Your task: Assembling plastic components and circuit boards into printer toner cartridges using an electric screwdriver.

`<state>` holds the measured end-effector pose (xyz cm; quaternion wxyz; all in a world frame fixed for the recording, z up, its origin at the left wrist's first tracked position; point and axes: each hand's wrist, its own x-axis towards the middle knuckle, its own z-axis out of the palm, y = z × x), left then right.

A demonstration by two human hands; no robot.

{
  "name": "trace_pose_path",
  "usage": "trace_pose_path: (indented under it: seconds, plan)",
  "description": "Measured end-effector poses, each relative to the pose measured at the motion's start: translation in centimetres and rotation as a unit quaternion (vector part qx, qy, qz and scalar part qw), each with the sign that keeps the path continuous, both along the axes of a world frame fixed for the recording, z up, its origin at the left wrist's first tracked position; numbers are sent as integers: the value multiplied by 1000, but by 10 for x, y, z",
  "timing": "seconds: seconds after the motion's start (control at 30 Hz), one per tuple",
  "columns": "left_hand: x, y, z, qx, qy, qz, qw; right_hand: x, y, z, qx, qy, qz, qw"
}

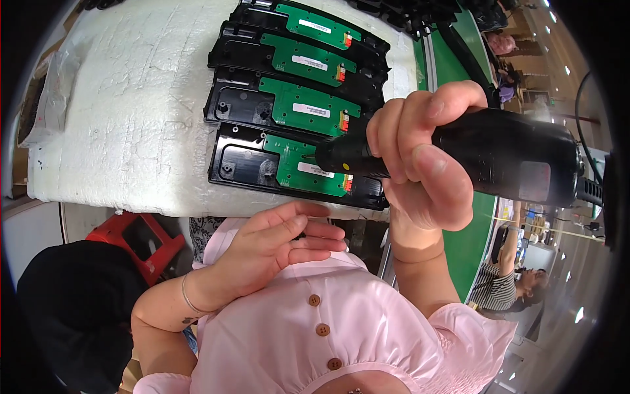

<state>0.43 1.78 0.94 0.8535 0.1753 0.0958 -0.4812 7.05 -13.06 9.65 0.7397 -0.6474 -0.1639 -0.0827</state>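
My right hand [426, 148] is wrapped round a black electric screwdriver [505, 157] with a cable at its rear end. The tool lies nearly level, and its tip points left, over the green circuit board [289, 172] in the nearest black plastic housing [244, 164]. Whether the bit touches a screw is too small to tell. Below that housing's near edge, my left hand [282, 240] hovers with fingers apart and nothing in it. Beyond lie more black housings in a row, each with a green board [312, 108], a white label and a red-and-yellow connector [344, 121].
The housings rest on a white foam-covered surface [138, 111]. Black parts [400, 13] are heaped at the far side. A green bench [482, 243] runs along the right. A red stool [157, 253] and a black rounded thing [72, 315] are at lower left. Another person [505, 282] is at far right.
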Motion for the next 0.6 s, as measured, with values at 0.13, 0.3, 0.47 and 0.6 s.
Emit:
trace_pose_path:
  seconds: [0.13, 0.3, 0.47, 0.6]
  plan:
    - [5, 4, 1, 19, -15, -3, 1000, 2, 1, 3, -18, 29, 25, 999]
    - [1, 5, -10, 9, -66, 28, 997, 7, -3, 3, -96, -3, 71, 993]
    - [1, -1, -2, 61, 36, 114, 991, 8, -3, 1, -57, -3, 78, 995]
    - [3, -5, -9, -4, 68, 122, 990, -4, -10, 13, 72, -61, 126, 988]
